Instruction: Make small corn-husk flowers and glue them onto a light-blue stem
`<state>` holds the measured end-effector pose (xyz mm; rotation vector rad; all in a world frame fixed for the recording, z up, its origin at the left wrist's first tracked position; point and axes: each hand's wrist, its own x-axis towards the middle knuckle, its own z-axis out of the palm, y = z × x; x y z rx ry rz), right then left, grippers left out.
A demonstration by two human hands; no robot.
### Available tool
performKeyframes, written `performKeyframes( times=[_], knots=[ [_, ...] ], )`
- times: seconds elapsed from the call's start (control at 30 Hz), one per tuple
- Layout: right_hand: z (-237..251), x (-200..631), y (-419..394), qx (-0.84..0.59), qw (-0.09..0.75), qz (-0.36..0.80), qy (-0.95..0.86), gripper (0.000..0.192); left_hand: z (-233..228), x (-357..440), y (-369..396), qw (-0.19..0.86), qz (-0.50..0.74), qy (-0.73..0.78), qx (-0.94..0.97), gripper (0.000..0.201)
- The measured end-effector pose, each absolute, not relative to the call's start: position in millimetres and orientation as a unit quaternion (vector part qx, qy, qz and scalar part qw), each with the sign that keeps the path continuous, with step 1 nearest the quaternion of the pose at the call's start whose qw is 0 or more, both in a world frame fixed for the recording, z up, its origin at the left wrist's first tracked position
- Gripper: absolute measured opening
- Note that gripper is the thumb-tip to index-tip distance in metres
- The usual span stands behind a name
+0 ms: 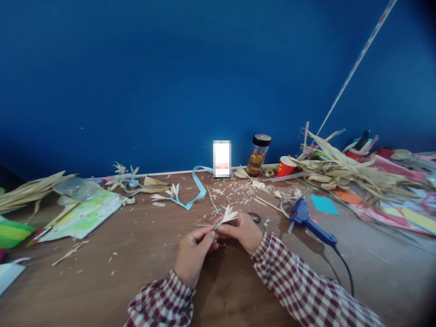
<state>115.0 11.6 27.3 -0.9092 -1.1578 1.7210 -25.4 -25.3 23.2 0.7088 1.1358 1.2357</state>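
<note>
I pinch the husk flower (227, 214) with both my left hand (192, 254) and right hand (242, 231), closed on its stem to steady it, just left of the glue gun (311, 222).

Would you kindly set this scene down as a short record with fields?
Setting: brown table against a blue wall
Left hand: pinches the stem of a small husk flower
Right hand: grips the same flower just below its petals
Nearby right: blue glue gun, corded, lying on the table
Behind: jar with black lid, red paper cup, pile of dried husks
Left side: light blue ribbon, finished flowers
</note>
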Motion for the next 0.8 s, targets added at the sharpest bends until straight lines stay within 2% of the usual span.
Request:
performKeyframes(
  times=[0.33, 0.8],
  knots=[
    [25.6, 115.8, 12.0, -0.377, 0.422, 0.673, -0.477, 0.021, 14.3, -31.9, -23.2, 0.542, 0.491, 0.521, 0.441, 0.026],
    [26.5, 114.1, 10.5, -0.385, 0.420, 0.652, -0.500, 0.019, 25.5, -27.5, -25.5, 0.578, 0.488, 0.510, 0.410, 0.028]
  ],
)
